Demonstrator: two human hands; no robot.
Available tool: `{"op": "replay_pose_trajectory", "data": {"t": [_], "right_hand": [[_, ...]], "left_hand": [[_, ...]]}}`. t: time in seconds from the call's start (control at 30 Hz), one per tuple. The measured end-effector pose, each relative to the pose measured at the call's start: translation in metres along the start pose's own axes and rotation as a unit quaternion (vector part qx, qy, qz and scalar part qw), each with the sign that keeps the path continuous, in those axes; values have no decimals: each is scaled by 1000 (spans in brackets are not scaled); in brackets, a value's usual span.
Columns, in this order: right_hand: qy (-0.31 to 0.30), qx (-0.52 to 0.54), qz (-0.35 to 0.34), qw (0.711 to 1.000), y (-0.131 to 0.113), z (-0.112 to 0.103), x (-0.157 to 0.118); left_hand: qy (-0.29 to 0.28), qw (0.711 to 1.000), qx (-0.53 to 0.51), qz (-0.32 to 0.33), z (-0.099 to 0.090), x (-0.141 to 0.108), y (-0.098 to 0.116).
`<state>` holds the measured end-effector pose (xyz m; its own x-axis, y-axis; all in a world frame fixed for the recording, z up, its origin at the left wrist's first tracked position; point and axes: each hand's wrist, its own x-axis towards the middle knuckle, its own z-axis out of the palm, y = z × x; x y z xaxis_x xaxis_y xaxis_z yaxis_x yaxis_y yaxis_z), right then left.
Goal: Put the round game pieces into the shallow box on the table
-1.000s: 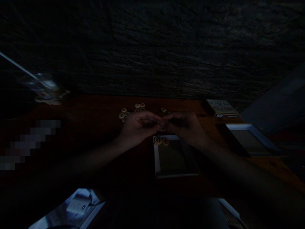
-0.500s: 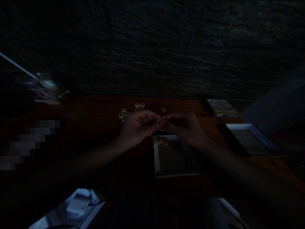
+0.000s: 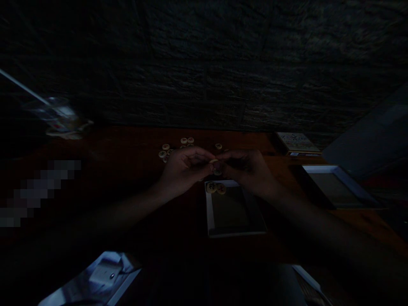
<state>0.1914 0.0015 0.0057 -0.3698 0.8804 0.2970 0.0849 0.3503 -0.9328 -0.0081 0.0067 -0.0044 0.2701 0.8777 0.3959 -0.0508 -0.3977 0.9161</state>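
My left hand (image 3: 186, 168) and my right hand (image 3: 250, 170) meet fingertip to fingertip over the table. Pinched between them is a round wooden Chinese chess piece (image 3: 213, 161), tilted so mostly its pale edge shows. Just under the fingers lies another piece (image 3: 217, 172), partly hidden. Below the hands is a shallow open box (image 3: 208, 216); a chess piece with a dark character (image 3: 211, 187) and a second one (image 3: 221, 188) rest in its far left corner. Behind my left hand several pieces (image 3: 162, 154) lie in a loose group, partly covered. A single piece (image 3: 218, 146) lies farther back.
A second shallow tray (image 3: 349, 187) lies on the right, with a printed box (image 3: 296, 142) behind it. At the far left stands a clear cup with a straw (image 3: 62, 117). A stone wall (image 3: 204, 63) rises behind the wooden table (image 3: 127, 140). The light is very dim.
Hardly anything differs. The piece between my fingertips looks slightly turned; both hands stay in the same place.
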Motion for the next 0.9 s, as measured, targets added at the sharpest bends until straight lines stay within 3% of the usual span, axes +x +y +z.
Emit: {"op": "replay_pose_trajectory", "data": {"t": [0.9], "right_hand": [[15, 47, 28, 998, -3, 0, 1]], "left_hand": [[19, 999, -16, -46, 0, -1, 3]]}}
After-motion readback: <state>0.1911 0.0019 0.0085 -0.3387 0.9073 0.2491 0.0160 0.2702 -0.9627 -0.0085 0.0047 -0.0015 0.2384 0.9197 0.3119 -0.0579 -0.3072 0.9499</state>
